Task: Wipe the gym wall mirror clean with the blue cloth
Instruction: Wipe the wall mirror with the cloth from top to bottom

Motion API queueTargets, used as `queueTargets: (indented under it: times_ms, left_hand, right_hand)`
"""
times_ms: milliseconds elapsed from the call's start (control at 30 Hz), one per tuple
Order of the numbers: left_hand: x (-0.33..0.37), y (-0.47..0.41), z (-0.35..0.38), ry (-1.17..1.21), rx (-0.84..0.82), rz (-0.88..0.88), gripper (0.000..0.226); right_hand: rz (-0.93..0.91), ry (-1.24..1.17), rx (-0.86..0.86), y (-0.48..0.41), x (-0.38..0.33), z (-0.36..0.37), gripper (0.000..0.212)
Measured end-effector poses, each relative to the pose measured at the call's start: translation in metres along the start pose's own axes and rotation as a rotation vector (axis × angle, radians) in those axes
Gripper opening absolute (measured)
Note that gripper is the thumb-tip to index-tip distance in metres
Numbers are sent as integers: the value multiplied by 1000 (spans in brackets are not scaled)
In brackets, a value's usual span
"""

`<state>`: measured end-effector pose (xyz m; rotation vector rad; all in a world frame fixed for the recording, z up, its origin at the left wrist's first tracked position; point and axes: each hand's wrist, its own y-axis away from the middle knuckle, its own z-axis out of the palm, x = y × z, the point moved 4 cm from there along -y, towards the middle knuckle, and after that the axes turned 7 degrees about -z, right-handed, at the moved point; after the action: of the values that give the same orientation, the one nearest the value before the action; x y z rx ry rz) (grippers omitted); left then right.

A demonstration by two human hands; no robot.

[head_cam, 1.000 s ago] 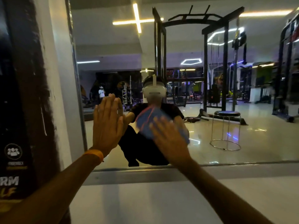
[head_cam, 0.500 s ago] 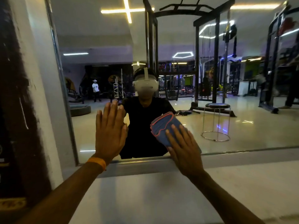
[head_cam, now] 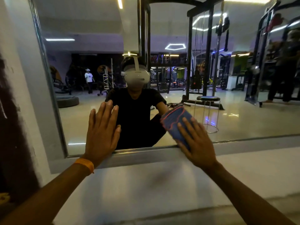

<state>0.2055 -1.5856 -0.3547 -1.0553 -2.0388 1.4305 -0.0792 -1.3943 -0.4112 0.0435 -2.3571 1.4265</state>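
While left hand (head_cam: 102,132) stays flat on gym wall mirror (head_cam: 97,62), lower centre-left of frame, fingers straight and slightly spread, orange wristband (head_cam: 85,164) at wrist, blue cloth (head_cam: 175,125) sits right of centre against glass, just above mirror's bottom edge. Right hand (head_cam: 196,143) presses cloth flat, fingers straight, fanned, not curled. Versus half second ago: cloth and right hand farther right, away from left hand, nearer reflected stool (head_cam: 207,114).

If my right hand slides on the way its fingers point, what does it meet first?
Nothing, apparently: the right hand, pressing the blue cloth, points up-left across bare mirror glass, clear of the left hand.
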Motion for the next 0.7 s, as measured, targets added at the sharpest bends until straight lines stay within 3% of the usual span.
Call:
queueTargets:
  times_ms: [100,167,200,300,367,500,600,700]
  left_hand:
    - [-2,1,0,10,9,22,67]
    - [-1,1,0,8,20,24,67]
    - [0,1,1,5,24,16,67]
    - [1,1,5,-8,21,-12,68]
    - [-1,2,7,-16,6,0,68]
    - [-10,2,1,-25,-39,39,66]
    - [-10,2,-3,-23,-63,48,65]
    - [-13,1,-7,-28,-76,72,64]
  right_hand:
    - [330,-53,61,17,30,-17,69]
    - [371,-140,73,10,4,-8,73]
    - [288,-165,35,4,-18,0,75]
    - [-193,-67,-156,-2,-66,22,71]
    - [-300,-29,-120,-14,-48,11,63]
    - [89,44,68,-27,15,-26,60]
    - [335,-40,92,-36,-14,-8,71]
    - [154,-21,102,-48,-38,-1,71]
